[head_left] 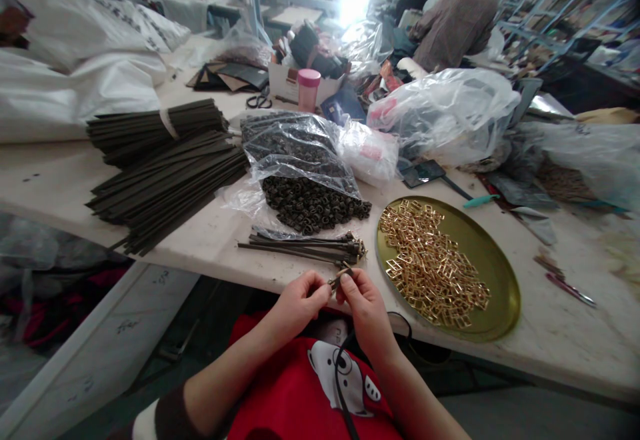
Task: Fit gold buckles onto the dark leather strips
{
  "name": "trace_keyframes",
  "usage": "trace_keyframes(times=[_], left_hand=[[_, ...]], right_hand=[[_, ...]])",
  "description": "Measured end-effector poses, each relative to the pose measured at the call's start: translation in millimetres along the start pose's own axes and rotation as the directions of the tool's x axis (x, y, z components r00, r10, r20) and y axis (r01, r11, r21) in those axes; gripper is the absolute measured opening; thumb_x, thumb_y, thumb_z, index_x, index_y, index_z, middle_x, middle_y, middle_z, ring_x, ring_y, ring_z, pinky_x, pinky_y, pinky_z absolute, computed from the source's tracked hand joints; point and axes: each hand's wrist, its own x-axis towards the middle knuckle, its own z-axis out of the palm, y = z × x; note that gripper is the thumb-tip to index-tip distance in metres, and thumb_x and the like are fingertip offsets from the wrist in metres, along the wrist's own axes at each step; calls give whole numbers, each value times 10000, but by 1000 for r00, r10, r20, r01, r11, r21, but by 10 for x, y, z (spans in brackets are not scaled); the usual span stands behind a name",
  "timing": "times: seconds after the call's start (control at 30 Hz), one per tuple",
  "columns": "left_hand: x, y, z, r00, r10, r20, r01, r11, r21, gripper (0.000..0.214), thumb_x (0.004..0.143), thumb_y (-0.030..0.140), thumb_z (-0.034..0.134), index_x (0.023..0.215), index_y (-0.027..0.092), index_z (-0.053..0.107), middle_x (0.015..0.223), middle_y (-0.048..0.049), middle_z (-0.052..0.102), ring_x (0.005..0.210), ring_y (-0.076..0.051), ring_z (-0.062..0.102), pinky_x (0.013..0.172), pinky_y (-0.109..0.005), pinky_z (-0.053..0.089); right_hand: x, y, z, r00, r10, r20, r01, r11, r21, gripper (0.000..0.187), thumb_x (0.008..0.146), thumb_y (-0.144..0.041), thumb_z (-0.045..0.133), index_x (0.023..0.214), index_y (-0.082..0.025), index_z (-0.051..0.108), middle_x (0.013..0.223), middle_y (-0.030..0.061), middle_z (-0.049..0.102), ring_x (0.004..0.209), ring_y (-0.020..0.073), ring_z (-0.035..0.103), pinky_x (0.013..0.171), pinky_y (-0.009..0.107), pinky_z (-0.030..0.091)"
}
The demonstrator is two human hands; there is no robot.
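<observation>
My left hand and my right hand meet just below the table's front edge, both pinched on the end of a thin dark strap with a small metal piece on it. The strap hangs down from my right hand over my lap. Right above my hands lies a small bundle of dark straps with metal fittings on the table. A round gold tray holding several gold buckles sits to the right. An open clear bag spills small dark metal rings just behind the bundle.
Large stacks of dark straps lie at the left, with white sacks behind them. Plastic bags, a pink-lidded cup, scissors and a box crowd the back. A person sits beyond, facing away.
</observation>
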Motion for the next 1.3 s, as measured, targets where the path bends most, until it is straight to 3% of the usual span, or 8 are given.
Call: trace_keyframes(times=[0.2,0.53,0.8,1.3], left_hand=[[-9,13,16,1000,-10,-20,10,1000,16,142,749,279,453,651,177,441,501,74,419,454,-74,386,453,-187,323],[16,-14,25,1000,-4,-13,4,1000,-8,146,753,280,453,650,183,418,495,85,392,445,-69,362,453,-185,315],[25,-3,24,1000,-5,-5,4,998,-56,161,759,298,461,654,184,418,505,84,397,443,-66,377,452,-182,315],[20,41,22,997,-77,13,77,964,-254,219,774,364,458,663,178,422,486,74,406,417,-58,343,418,-179,249]], right_hand=[[16,33,5,999,53,-10,-52,996,75,210,780,-395,549,745,-200,481,588,-50,447,506,94,399,499,213,348],[47,86,-20,979,-190,-76,170,962,-212,162,820,-363,502,788,-205,518,615,-36,488,555,119,462,548,245,376],[71,69,-2,949,-300,-99,261,922,-288,112,814,-319,516,793,-213,547,622,-31,505,569,128,470,562,252,373],[95,43,62,969,-244,-43,226,942,-249,144,855,-326,459,783,-207,496,594,-48,453,536,109,435,524,235,361]])
